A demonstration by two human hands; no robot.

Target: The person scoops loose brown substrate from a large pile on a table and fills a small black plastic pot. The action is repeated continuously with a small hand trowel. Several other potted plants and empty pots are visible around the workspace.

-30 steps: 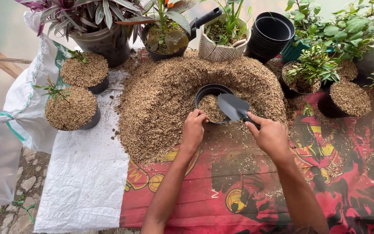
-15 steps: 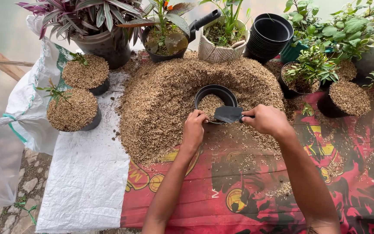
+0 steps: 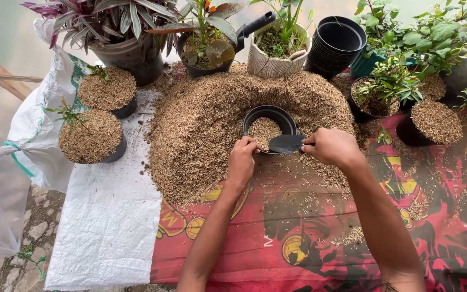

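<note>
A small black pot (image 3: 268, 114), partly filled with brown rice husk, sits in a hollow in a big husk pile (image 3: 201, 130). My left hand (image 3: 242, 158) grips the pot's near rim. My right hand (image 3: 332, 147) holds a dark trowel (image 3: 286, 144) by its handle, the blade lying level over the pot's near right edge. Both arms reach in from the bottom of the head view.
Two husk-filled pots with seedlings (image 3: 93, 138) stand on a white sack at left. Potted plants (image 3: 131, 32) line the back, beside a stack of empty black pots (image 3: 337, 43). More filled pots (image 3: 433, 123) stand right. A red printed sheet (image 3: 298, 238) covers the near ground.
My right hand has swung the trowel left and levelled it, from pointing down over the pot to lying flat at its rim. My left hand stays on the pot.
</note>
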